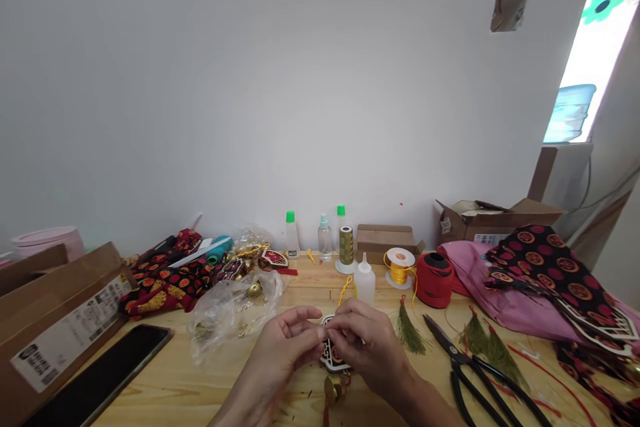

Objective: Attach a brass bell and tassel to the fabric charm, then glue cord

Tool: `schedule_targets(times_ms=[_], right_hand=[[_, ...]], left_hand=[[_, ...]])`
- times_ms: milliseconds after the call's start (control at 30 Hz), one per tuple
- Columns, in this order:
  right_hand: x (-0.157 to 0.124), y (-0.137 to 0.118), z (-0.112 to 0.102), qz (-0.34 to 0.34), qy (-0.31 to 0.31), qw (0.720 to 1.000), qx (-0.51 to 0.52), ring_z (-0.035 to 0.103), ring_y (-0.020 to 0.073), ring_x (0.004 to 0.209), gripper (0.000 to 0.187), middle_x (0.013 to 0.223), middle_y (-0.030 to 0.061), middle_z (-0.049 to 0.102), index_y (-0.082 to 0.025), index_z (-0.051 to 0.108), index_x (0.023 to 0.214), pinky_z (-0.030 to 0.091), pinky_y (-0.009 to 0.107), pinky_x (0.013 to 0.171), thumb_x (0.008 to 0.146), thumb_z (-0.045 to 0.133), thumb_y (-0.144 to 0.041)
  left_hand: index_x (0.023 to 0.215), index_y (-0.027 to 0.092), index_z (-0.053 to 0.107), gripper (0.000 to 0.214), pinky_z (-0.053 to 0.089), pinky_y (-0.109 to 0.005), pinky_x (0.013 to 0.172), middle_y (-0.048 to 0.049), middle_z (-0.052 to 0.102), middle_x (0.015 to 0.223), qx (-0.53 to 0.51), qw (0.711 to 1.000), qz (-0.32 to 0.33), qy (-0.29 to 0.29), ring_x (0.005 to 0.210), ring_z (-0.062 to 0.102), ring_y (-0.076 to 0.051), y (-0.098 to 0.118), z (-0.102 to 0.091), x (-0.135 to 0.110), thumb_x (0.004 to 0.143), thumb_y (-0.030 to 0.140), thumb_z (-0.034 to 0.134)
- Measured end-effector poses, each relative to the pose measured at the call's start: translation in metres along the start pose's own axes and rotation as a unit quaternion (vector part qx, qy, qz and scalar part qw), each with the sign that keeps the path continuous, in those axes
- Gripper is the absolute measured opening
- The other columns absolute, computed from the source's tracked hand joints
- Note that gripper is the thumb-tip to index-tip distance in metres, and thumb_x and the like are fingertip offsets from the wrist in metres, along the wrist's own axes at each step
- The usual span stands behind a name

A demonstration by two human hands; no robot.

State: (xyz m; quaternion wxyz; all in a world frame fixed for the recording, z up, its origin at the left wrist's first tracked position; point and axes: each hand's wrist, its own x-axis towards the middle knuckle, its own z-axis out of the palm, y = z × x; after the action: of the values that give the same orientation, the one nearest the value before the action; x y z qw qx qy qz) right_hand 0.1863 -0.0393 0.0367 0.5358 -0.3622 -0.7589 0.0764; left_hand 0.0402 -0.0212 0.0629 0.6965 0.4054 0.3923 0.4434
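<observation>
My left hand point(285, 343) and my right hand point(367, 343) meet over the wooden table point(200, 380), both pinched on a small white-edged black and red ornament point(333, 353). A yellow cord point(344, 290) rises from the ornament's top. A gold bell point(331, 387) and red strands hang below it. A small white glue bottle point(365, 280) stands just behind my right hand.
Black scissors point(465, 367) and green tassels point(410, 330) lie to the right, beside a red spool point(434, 279), a yellow cord spool point(400, 267) and patterned fabric point(555, 273). At left sit a dark phone point(105, 373), a cardboard box point(55, 327) and a clear plastic bag point(230, 307).
</observation>
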Motion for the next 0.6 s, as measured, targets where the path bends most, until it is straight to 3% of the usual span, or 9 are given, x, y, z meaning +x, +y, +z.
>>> schedule_targets(times_ms=[100, 200, 300, 400, 500, 600], right_hand=[[0.001, -0.004, 0.002, 0.021, 0.044, 0.999, 0.023, 0.046, 0.0077, 0.052, 0.012, 0.067, 0.0027, 0.054, -0.015, 0.062, 0.072, 0.036, 0.018, 0.046, 0.074, 0.050, -0.015], [0.002, -0.009, 0.004, 0.108, 0.074, 0.986, 0.103, 0.046, 0.0069, 0.048, 0.013, 0.064, 0.0010, 0.053, -0.015, 0.060, 0.066, 0.035, 0.017, 0.041, 0.074, 0.053, -0.022], [0.002, -0.010, 0.009, 0.234, 0.071, 0.937, 0.251, 0.040, 0.0034, 0.035, 0.020, 0.058, -0.0032, 0.047, -0.015, 0.057, 0.064, 0.029, 0.016, 0.031, 0.072, 0.055, -0.033], [0.002, -0.008, 0.012, 0.293, 0.038, 0.892, 0.342, 0.034, 0.0021, 0.027, 0.026, 0.045, -0.0074, 0.041, -0.015, 0.055, 0.065, 0.023, 0.014, 0.028, 0.071, 0.056, -0.039], [0.002, -0.006, 0.012, 0.279, 0.023, 0.894, 0.351, 0.036, 0.0013, 0.030, 0.027, 0.052, -0.0051, 0.046, -0.013, 0.057, 0.063, 0.025, 0.014, 0.030, 0.071, 0.056, -0.040], [0.001, -0.005, 0.008, 0.217, 0.027, 0.936, 0.276, 0.043, 0.0034, 0.036, 0.023, 0.063, -0.0013, 0.052, -0.014, 0.061, 0.066, 0.033, 0.016, 0.034, 0.073, 0.055, -0.036]], left_hand=[[0.067, 0.012, 0.057, 0.035, 0.045, -0.013, 0.043, 0.0033, 0.060, 0.045, -0.026, 0.999, -0.003, 0.021, 0.039, 0.052, -0.005, 0.001, 0.007, -0.004, 0.040, 0.014, 0.079], [0.068, 0.013, 0.056, 0.036, 0.045, -0.013, 0.043, 0.0043, 0.059, 0.046, -0.051, 0.998, 0.001, 0.042, 0.038, 0.052, -0.004, -0.001, 0.011, -0.004, 0.041, 0.014, 0.079], [0.068, 0.013, 0.056, 0.036, 0.045, -0.014, 0.045, 0.0039, 0.060, 0.050, -0.066, 0.997, 0.016, 0.048, 0.040, 0.053, -0.005, -0.004, 0.013, -0.004, 0.041, 0.015, 0.079], [0.070, 0.013, 0.056, 0.037, 0.045, -0.014, 0.046, 0.0023, 0.062, 0.051, -0.064, 0.996, 0.032, 0.046, 0.043, 0.055, -0.006, -0.006, 0.012, -0.005, 0.042, 0.016, 0.079], [0.074, 0.012, 0.057, 0.040, 0.045, -0.015, 0.047, 0.0011, 0.064, 0.051, -0.041, 0.997, 0.039, 0.044, 0.043, 0.056, -0.007, -0.004, 0.010, -0.009, 0.042, 0.017, 0.079], [0.076, 0.012, 0.056, 0.040, 0.044, -0.015, 0.048, 0.0024, 0.063, 0.049, -0.016, 0.998, 0.054, 0.042, 0.043, 0.054, -0.006, 0.000, 0.008, -0.011, 0.043, 0.018, 0.078]])
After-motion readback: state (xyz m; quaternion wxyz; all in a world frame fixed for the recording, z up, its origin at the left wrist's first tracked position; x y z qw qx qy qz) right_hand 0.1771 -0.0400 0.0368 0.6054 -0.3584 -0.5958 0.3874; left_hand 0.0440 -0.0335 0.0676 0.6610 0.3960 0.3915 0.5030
